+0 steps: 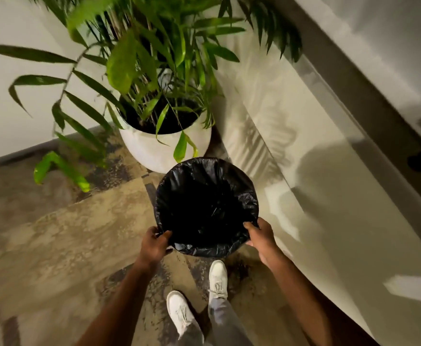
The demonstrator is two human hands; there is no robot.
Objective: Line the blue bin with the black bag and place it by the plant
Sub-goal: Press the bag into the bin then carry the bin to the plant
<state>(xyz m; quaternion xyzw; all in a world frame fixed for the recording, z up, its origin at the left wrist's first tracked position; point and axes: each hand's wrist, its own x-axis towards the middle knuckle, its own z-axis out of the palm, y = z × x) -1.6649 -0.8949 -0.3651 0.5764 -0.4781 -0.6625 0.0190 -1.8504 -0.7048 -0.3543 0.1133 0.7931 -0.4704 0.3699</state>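
Bin (205,249): black bag (204,203) fitted over rim. My left hand (154,243) and right hand (260,237) grip it, beside the plant (164,146). Setting down remains.

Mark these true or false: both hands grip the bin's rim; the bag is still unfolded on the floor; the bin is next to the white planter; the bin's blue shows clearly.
1. Both hands grip the rim: true. The left hand and right hand hold the bin at its near edge.
2. False: the black bag lines the bin, folded over its rim.
3. True: it is just in front of the white planter.
4. False: the bag covers it.
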